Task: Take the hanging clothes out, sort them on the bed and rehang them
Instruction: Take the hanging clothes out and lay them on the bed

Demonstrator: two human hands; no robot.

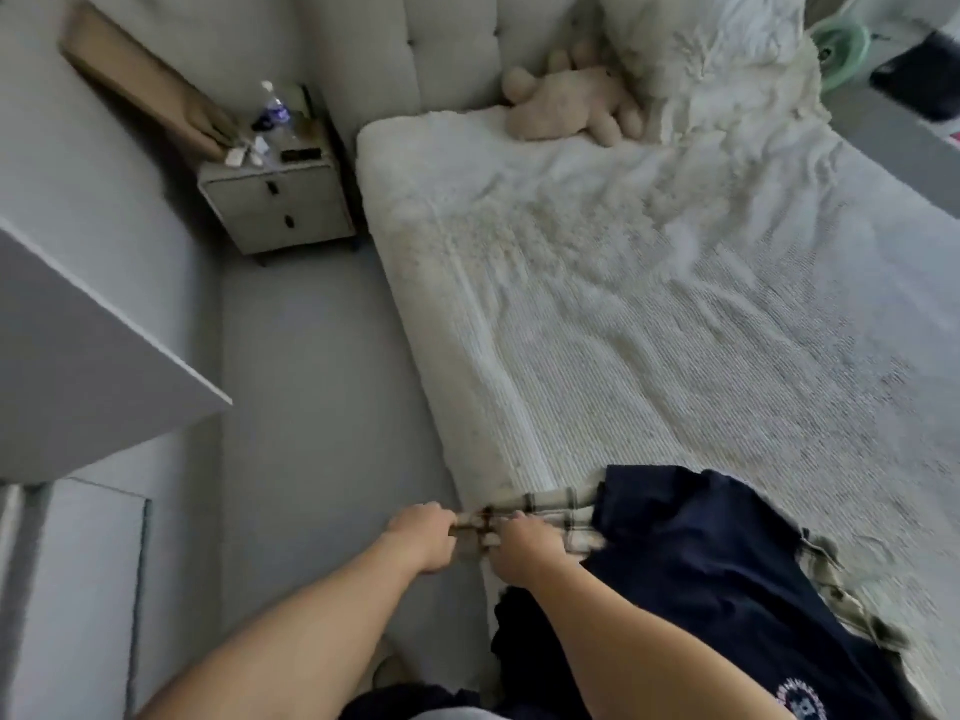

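Observation:
A cream plaid shirt [558,504] lies at the near left edge of the bed [649,314], mostly covered by a navy garment [717,558] with a round white print near its lower end. My left hand [423,532] grips the plaid shirt's edge where it hangs past the mattress side. Just to its right, my right hand [522,550] holds the same edge with curled fingers, beside the navy garment. No hanger shows.
A stuffed toy [569,103] and a pillow [711,59] sit at the head of the bed. A nightstand [278,197] with a bottle and small items stands left of it. A white cabinet edge [104,345] juts in at left over grey floor.

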